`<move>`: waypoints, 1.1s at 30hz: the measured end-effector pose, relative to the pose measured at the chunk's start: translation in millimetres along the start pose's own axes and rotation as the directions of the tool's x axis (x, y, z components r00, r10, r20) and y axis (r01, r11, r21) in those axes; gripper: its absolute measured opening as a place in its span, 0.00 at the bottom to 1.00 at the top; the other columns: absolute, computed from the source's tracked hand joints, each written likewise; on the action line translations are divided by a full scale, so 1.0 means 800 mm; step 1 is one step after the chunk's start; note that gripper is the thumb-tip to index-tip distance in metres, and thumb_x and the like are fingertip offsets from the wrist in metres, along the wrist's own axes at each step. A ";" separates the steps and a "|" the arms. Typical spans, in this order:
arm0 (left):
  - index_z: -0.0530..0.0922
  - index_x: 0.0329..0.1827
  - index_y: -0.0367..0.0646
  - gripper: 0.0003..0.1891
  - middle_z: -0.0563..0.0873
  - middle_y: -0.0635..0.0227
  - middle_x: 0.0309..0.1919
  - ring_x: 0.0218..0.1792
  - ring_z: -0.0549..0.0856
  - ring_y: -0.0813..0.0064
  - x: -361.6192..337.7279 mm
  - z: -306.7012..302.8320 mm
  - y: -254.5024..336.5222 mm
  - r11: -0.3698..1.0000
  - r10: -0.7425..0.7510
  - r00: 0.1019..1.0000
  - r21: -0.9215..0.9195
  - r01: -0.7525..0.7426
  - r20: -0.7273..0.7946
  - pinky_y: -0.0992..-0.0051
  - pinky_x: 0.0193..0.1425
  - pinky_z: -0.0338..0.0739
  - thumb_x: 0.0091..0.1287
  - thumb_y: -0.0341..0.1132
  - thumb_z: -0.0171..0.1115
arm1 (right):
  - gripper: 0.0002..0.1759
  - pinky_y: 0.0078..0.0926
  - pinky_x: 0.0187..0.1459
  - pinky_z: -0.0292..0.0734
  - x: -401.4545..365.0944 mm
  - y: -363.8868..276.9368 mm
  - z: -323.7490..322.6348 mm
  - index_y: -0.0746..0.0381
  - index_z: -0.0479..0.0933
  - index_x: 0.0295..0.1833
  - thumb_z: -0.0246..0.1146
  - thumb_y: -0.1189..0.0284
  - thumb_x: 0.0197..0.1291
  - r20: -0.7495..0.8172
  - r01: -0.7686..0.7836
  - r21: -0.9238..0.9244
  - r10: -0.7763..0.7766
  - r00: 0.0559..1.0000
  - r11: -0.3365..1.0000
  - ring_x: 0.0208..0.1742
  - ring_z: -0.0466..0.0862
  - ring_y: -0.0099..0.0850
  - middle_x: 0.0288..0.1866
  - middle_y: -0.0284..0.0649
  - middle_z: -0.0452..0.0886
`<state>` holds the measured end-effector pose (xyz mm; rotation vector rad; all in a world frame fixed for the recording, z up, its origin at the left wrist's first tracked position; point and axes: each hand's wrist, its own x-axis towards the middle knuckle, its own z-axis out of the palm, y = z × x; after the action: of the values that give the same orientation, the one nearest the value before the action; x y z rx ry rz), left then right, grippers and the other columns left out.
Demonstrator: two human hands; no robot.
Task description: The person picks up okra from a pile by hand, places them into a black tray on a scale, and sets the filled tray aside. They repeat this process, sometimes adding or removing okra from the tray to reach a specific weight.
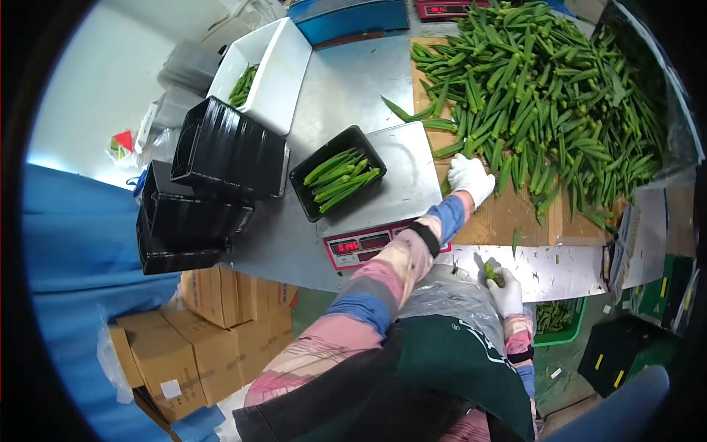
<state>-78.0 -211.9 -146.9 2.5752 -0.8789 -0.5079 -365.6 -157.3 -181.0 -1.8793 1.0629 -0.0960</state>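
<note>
Bare steel tabletop (353, 81) gives a hand passage behind the digital scale (409, 166), between the white tub (286, 77) and the cardboard sheet (508, 225). Stacked black trays (232, 158) wall off the left side; heaped okra (545, 103) blocks the right. The left forearm (412, 254) crosses above the scale's near edge.

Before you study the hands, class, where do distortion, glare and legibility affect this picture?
Head view: wide-angle distortion, the table's front edge bowing, corners black; head view: a bright glow along the blue curtain's top; head view: pale sheen on the metal; head view: the near scale's red digits legible, the far scale's too small to trust.
</note>
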 end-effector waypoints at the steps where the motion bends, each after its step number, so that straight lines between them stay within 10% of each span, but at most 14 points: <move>1: 0.83 0.45 0.38 0.23 0.76 0.46 0.56 0.58 0.76 0.45 0.002 0.010 -0.005 0.999 0.015 0.998 0.037 -0.013 -0.062 0.51 0.61 0.74 0.60 0.52 0.66 | 0.15 0.33 0.49 0.81 -0.003 0.001 -0.003 0.68 0.81 0.49 0.71 0.76 0.57 -0.013 -0.028 0.003 0.028 1.000 1.000 0.44 0.88 0.39 0.41 0.49 0.87; 5: 0.83 0.38 0.40 0.17 0.78 0.50 0.50 0.52 0.76 0.51 -0.015 0.015 0.001 0.989 0.134 0.945 -0.024 -0.148 -0.299 0.53 0.55 0.73 0.60 0.46 0.67 | 0.15 0.31 0.49 0.81 -0.004 0.013 -0.005 0.68 0.80 0.50 0.70 0.77 0.58 -0.007 -0.071 0.098 0.072 0.997 0.993 0.44 0.88 0.35 0.42 0.48 0.87; 8: 0.83 0.48 0.43 0.17 0.79 0.48 0.56 0.57 0.76 0.48 -0.078 -0.023 0.053 0.860 0.429 0.903 -0.300 -0.412 -0.012 0.50 0.61 0.72 0.64 0.46 0.64 | 0.14 0.32 0.51 0.81 0.006 0.024 0.008 0.67 0.81 0.51 0.69 0.76 0.58 0.064 -0.095 0.099 0.089 0.994 0.991 0.46 0.88 0.36 0.44 0.49 0.87; 10: 0.82 0.56 0.46 0.20 0.79 0.46 0.60 0.62 0.76 0.47 -0.133 -0.031 0.080 0.593 0.716 0.699 -0.530 -0.606 0.001 0.49 0.66 0.70 0.66 0.45 0.64 | 0.14 0.33 0.52 0.81 0.006 0.017 0.016 0.65 0.81 0.50 0.68 0.76 0.58 0.011 0.076 0.188 -0.080 0.997 0.979 0.45 0.88 0.40 0.44 0.50 0.87; 14: 0.76 0.67 0.44 0.29 0.75 0.44 0.65 0.65 0.73 0.46 -0.097 0.011 0.089 0.639 0.630 0.770 -0.629 -0.442 0.098 0.50 0.71 0.66 0.64 0.45 0.67 | 0.15 0.35 0.51 0.82 0.006 0.013 0.020 0.63 0.81 0.51 0.70 0.75 0.57 -0.082 0.120 0.018 -0.118 0.990 0.993 0.44 0.88 0.41 0.42 0.48 0.88; 16: 0.67 0.75 0.40 0.40 0.72 0.44 0.65 0.63 0.72 0.45 -0.063 0.044 0.076 0.870 0.388 0.857 -0.174 -0.462 -0.339 0.53 0.70 0.67 0.60 0.45 0.70 | 0.15 0.34 0.50 0.82 -0.001 0.007 0.012 0.63 0.81 0.51 0.71 0.73 0.58 -0.016 -0.048 0.129 0.050 0.999 0.991 0.44 0.88 0.39 0.42 0.47 0.88; 18: 0.57 0.78 0.35 0.49 0.73 0.46 0.64 0.62 0.74 0.49 -0.037 0.041 0.069 0.969 0.217 0.907 -0.035 -0.246 -0.360 0.57 0.62 0.74 0.57 0.41 0.76 | 0.15 0.33 0.49 0.82 -0.004 0.006 0.008 0.63 0.81 0.51 0.71 0.73 0.58 -0.023 -0.059 0.104 0.061 0.998 0.993 0.44 0.88 0.38 0.42 0.46 0.88; 21: 0.52 0.81 0.36 0.50 0.74 0.44 0.63 0.61 0.75 0.48 -0.008 0.044 0.048 0.970 0.083 0.995 -0.223 -0.095 -0.061 0.59 0.63 0.74 0.58 0.33 0.75 | 0.15 0.32 0.48 0.82 -0.005 0.005 0.004 0.63 0.81 0.51 0.71 0.73 0.59 -0.033 -0.054 0.104 0.058 0.998 0.993 0.42 0.88 0.36 0.42 0.45 0.87; 25: 0.67 0.73 0.34 0.31 0.78 0.43 0.60 0.59 0.77 0.42 0.014 0.097 0.004 0.844 0.226 0.938 -0.427 -0.324 -0.265 0.58 0.67 0.71 0.66 0.30 0.63 | 0.16 0.30 0.47 0.81 -0.001 0.008 -0.004 0.63 0.81 0.52 0.72 0.73 0.58 -0.084 -0.066 0.152 0.080 0.993 0.986 0.38 0.86 0.33 0.40 0.42 0.87; 28: 0.75 0.64 0.34 0.20 0.83 0.62 0.45 0.45 0.82 0.72 -0.005 0.031 -0.002 0.318 0.230 0.869 -0.877 0.359 0.439 0.73 0.52 0.77 0.72 0.32 0.60 | 0.16 0.29 0.46 0.81 0.005 0.013 -0.011 0.64 0.81 0.52 0.72 0.73 0.58 -0.138 -0.049 0.231 0.082 0.987 0.972 0.37 0.84 0.30 0.40 0.41 0.87; 33: 0.72 0.69 0.32 0.21 0.80 0.73 0.43 0.38 0.77 0.83 -0.079 -0.076 -0.027 0.117 0.452 0.843 -0.956 0.268 0.291 0.81 0.44 0.75 0.77 0.30 0.56 | 0.15 0.26 0.47 0.80 0.008 0.018 -0.019 0.66 0.80 0.53 0.70 0.73 0.62 -0.126 -0.058 0.308 0.101 0.987 0.950 0.41 0.85 0.27 0.40 0.41 0.87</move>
<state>-86.9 -142.3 -90.8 1.0037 -0.4730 -1.2855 -377.9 -174.4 -185.5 -1.5676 1.1477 -0.3313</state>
